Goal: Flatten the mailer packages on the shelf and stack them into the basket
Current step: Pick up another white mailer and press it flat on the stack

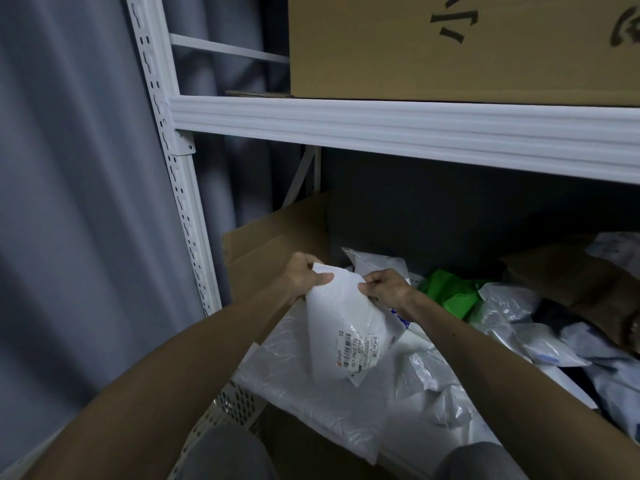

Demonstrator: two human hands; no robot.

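two bare hands hold a white mailer (pixel 346 327) upright over a white basket (pixel 232 407) on a low shelf. the left hand (pixel 304 277) pinches its top left corner, the right hand (pixel 386 287) its top right edge. it looks light, soft and slippery; gripping the corners seems best. more mailers (pixel 519 327) lie crumpled at right.
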